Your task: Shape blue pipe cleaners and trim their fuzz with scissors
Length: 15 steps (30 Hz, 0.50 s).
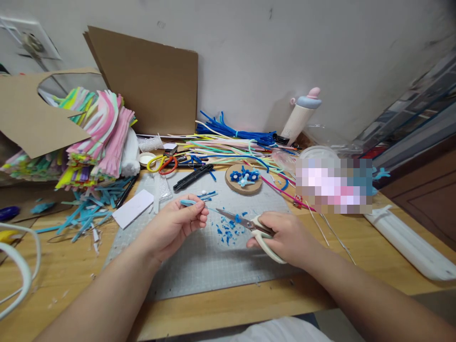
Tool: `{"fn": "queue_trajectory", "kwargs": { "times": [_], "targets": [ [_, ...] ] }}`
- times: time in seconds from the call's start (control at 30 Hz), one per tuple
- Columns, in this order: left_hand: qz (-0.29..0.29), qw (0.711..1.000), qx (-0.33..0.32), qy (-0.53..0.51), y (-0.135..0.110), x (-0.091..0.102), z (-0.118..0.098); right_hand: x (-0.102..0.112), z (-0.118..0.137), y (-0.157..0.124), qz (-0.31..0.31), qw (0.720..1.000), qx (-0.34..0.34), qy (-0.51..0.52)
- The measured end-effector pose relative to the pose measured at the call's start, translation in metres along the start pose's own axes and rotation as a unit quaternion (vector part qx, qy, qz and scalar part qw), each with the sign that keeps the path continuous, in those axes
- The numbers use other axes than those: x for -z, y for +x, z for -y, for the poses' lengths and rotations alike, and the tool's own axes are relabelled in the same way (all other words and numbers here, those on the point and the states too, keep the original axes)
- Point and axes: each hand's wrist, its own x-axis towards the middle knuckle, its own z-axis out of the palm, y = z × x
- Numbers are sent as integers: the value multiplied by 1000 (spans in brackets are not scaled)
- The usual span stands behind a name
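My left hand (174, 227) is closed in a pinch on a light blue pipe cleaner piece (188, 203), held just above the grey cutting mat (213, 266). My right hand (285, 237) grips a pair of white-handled scissors (245, 222), blades pointing left toward the left hand's fingers. Small blue trimmings (226, 233) lie scattered on the mat between the hands. A round cork coaster (244, 183) carrying blue and white pipe-cleaner flowers sits beyond the scissors.
A pile of pastel pipe cleaners (99, 137) sits at the left with cardboard sheets behind. Blue pipe cleaners (231, 130), yellow-and-orange scissors (162, 164), a black tool (192, 176) and a white bottle (301, 116) line the back. A long white bar (409, 242) lies at right.
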Motion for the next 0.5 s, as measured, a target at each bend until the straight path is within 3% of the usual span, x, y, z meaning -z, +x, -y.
{"fn": "queue_trajectory", "kwargs": {
  "times": [0.23, 0.5],
  "targets": [
    [-29, 996, -60, 59, 0, -1, 1, 5, -4, 3, -78, 997, -25, 15],
    [-20, 994, -69, 88, -4, -3, -1, 8, -2, 4, -58, 998, 9, -7]
  ]
}}
